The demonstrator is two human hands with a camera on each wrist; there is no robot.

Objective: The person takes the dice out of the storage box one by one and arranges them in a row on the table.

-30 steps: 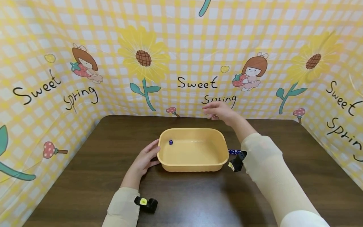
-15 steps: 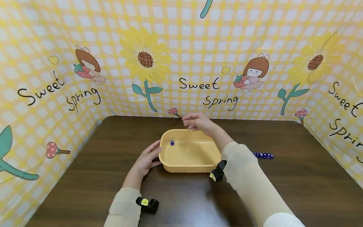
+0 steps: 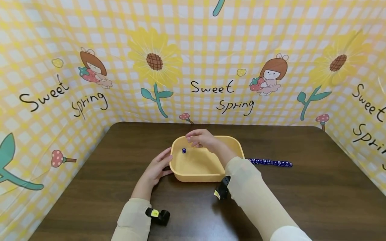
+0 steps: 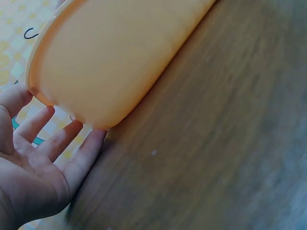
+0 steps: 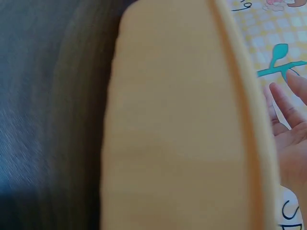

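Observation:
A yellow-orange plastic tub (image 3: 193, 178) sits on the dark wooden table. Inside it, near the far left corner, lies one small blue die (image 3: 184, 150) with white dots. My left hand (image 3: 156, 169) is at the tub's left end; in the left wrist view its fairly straight fingers (image 4: 86, 155) touch the outer wall near the rim and base. My right hand (image 3: 203, 139) hovers over the tub's back part, fingers loosely bent with nothing visible between them, just right of the die. In the right wrist view the tub's wall (image 5: 177, 115) hides part of that hand.
A straight row of several blue dice (image 3: 269, 162) lies on the table right of the tub, its left end partly hidden. A yellow checked cloth (image 3: 208, 60) stands along the table's back and sides.
My right hand has moved left and down from behind the tub's right side to over its inside, uncovering more of the dice row. My left hand stays at the tub.

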